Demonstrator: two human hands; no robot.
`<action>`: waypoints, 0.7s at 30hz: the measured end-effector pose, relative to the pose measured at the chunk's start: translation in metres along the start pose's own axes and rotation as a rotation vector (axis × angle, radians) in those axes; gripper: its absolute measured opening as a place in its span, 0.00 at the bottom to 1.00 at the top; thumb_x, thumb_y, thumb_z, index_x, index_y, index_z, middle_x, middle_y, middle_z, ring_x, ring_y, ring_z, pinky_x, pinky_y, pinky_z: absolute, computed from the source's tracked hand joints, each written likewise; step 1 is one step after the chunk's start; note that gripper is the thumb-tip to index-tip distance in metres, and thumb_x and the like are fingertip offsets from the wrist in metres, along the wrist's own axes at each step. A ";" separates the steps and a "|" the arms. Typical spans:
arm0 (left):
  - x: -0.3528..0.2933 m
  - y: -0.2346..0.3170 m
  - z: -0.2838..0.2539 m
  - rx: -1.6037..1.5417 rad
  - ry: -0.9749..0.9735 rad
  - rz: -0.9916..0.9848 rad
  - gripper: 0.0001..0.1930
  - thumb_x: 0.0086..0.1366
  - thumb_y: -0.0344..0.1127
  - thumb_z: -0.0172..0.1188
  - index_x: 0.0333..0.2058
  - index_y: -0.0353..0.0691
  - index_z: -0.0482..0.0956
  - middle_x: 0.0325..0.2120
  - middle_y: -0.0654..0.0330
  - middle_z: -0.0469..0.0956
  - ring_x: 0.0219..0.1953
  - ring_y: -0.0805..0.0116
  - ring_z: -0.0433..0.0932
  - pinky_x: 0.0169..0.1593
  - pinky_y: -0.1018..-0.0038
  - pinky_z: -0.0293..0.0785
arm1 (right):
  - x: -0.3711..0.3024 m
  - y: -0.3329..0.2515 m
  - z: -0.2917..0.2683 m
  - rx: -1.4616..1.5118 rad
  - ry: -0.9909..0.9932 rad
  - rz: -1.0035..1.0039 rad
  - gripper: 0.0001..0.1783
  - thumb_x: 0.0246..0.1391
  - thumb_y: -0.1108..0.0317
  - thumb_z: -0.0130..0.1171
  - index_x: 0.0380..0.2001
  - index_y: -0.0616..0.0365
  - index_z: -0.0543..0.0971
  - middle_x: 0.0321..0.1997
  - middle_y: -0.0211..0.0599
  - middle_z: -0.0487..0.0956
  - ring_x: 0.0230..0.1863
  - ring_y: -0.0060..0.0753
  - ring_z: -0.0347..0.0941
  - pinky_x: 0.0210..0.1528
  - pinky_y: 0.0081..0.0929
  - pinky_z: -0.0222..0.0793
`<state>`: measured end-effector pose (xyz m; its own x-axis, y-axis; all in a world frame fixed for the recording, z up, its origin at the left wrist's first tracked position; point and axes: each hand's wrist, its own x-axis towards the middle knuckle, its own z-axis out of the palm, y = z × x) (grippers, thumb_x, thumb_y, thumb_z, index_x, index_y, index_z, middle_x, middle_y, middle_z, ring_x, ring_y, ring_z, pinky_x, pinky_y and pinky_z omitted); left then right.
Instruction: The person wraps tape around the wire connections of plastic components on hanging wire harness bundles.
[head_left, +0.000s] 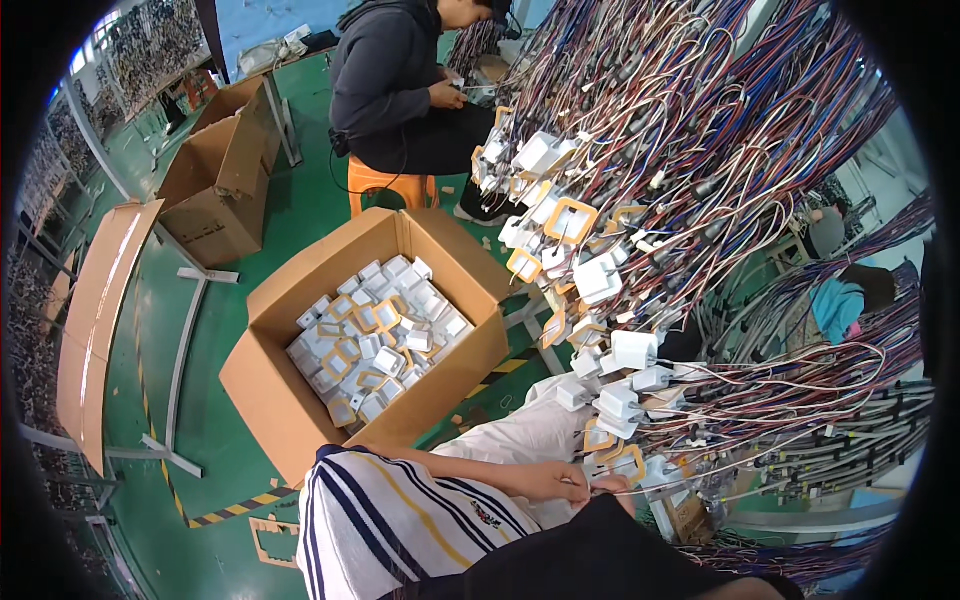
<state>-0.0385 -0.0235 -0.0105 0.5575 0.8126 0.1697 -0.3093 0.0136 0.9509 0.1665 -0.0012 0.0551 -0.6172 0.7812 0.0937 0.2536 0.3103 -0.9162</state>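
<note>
My left hand (pixel 562 483) reaches right from a striped sleeve, fingers pinched on a thin wire at the lower end of a big hanging bundle of wires (pixel 720 200). White plug blocks (pixel 632 349) and orange tape rings (pixel 570 220) dangle from the bundle just above the hand. My right hand (pixel 618 491) touches the left one; only a sliver of it shows above a black sleeve (pixel 600 550), so its grip is hidden. White trousers (pixel 520 432) lie under both hands.
An open cardboard box (pixel 268 300) on the green floor to my left holds several white blocks and orange rings. Another person (pixel 395 80) sits on an orange stool (pixel 385 185) beyond it. More cardboard boxes (pixel 215 185) stand far left beside metal frames.
</note>
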 end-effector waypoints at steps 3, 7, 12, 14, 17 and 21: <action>-0.002 0.010 0.006 0.303 0.217 0.124 0.10 0.67 0.36 0.58 0.32 0.35 0.79 0.39 0.58 0.73 0.43 0.64 0.73 0.47 0.70 0.69 | -0.007 -0.009 -0.003 -0.381 0.014 -0.027 0.22 0.45 0.73 0.68 0.46 0.62 0.76 0.41 0.34 0.76 0.40 0.27 0.72 0.46 0.28 0.69; 0.006 0.011 0.007 0.573 0.435 0.250 0.09 0.64 0.35 0.60 0.32 0.34 0.78 0.39 0.54 0.70 0.44 0.60 0.71 0.48 0.69 0.68 | 0.008 -0.052 0.005 0.110 0.037 0.668 0.15 0.48 0.75 0.65 0.40 0.65 0.75 0.36 0.32 0.79 0.29 0.20 0.72 0.36 0.20 0.70; 0.016 -0.025 0.022 0.027 0.102 -0.045 0.10 0.65 0.39 0.59 0.34 0.37 0.82 0.36 0.59 0.77 0.42 0.65 0.75 0.48 0.70 0.71 | -0.016 0.005 0.011 0.119 0.236 0.408 0.11 0.50 0.77 0.60 0.39 0.64 0.74 0.36 0.33 0.79 0.26 0.20 0.73 0.31 0.18 0.70; 0.014 -0.020 0.028 -0.333 -0.059 -0.239 0.10 0.64 0.38 0.60 0.35 0.37 0.82 0.35 0.60 0.79 0.42 0.67 0.75 0.49 0.70 0.70 | 0.008 -0.021 0.033 0.174 0.486 0.272 0.08 0.51 0.78 0.59 0.36 0.62 0.75 0.36 0.33 0.78 0.23 0.21 0.71 0.28 0.18 0.68; 0.011 0.008 0.023 -0.472 -0.108 -0.348 0.11 0.63 0.38 0.60 0.34 0.34 0.83 0.33 0.61 0.81 0.42 0.70 0.76 0.51 0.72 0.69 | -0.004 -0.003 0.028 0.168 0.476 0.123 0.06 0.51 0.79 0.58 0.33 0.60 0.76 0.36 0.34 0.78 0.28 0.29 0.73 0.30 0.25 0.70; 0.012 0.020 -0.007 -0.308 -0.285 -0.293 0.14 0.67 0.41 0.59 0.39 0.35 0.83 0.33 0.61 0.82 0.39 0.73 0.77 0.48 0.74 0.72 | -0.026 -0.027 0.024 -0.245 0.316 -0.153 0.05 0.52 0.77 0.59 0.34 0.60 0.78 0.34 0.39 0.79 0.40 0.41 0.76 0.40 0.38 0.71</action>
<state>-0.0433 -0.0091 0.0087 0.8293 0.5586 0.0122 -0.2974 0.4229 0.8560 0.1577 -0.0434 0.0678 -0.4127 0.8320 0.3707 0.3701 0.5250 -0.7664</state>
